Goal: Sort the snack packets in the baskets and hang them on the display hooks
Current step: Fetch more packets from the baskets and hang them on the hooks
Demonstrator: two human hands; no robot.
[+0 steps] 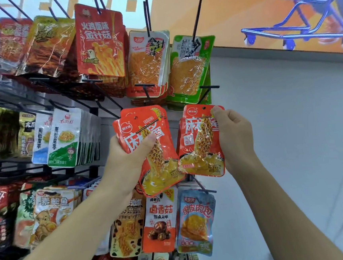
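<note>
Left hand (pixel 127 160): fingers clasp our packet stack (pixel 159 170).
Right hand (pixel 236 138): fingers pinch the single packet (pixel 199 148) at its edge.
Handling: we judge the film light, floppy and slick; grip beside the hang hole (pixel 204 108).

A stack (pixel 155 150) of packets is held in the left hand (pixel 127 156), in front of the rack (pixel 90 114). Just to its right, one packet (pixel 201 144) is held in the right hand (pixel 236 138), pinched near its top right corner. Whether the two touch cannot be told. Above them, two bunches (pixel 148 63) are hung side by side on hooks (pixel 147 13). Below them, more packets (pixel 195 221) are hung. To the left, the rack is filled with rows of packets. To the right, a wall (pixel 291 140) is seen, and a cart picture (pixel 300 4) is placed high on it.
</note>
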